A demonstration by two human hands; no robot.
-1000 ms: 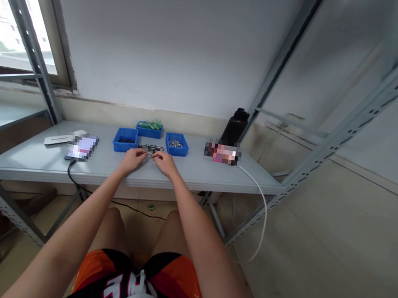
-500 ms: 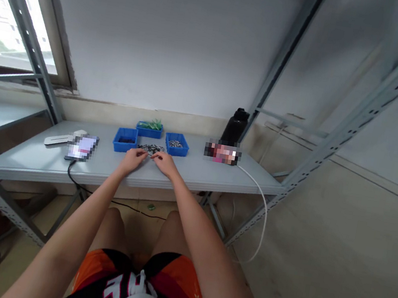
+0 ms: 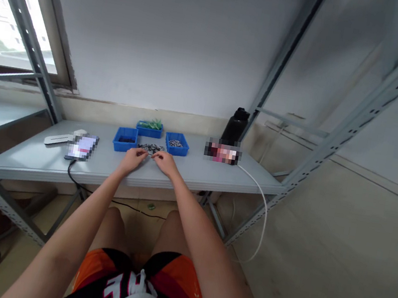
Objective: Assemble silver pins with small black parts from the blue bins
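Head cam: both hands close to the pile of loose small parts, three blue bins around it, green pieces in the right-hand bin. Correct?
One error: the green pieces are in the rear bin, as the head view shows; the right-hand bin holds small shiny parts. The left hand and right hand are close to the pile, as stated.

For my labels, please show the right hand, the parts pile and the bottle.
Right hand [image 3: 165, 163], head view: back of hand.
Parts pile [image 3: 151, 148], head view: its middle.
Bottle [image 3: 235, 129], head view: its body.
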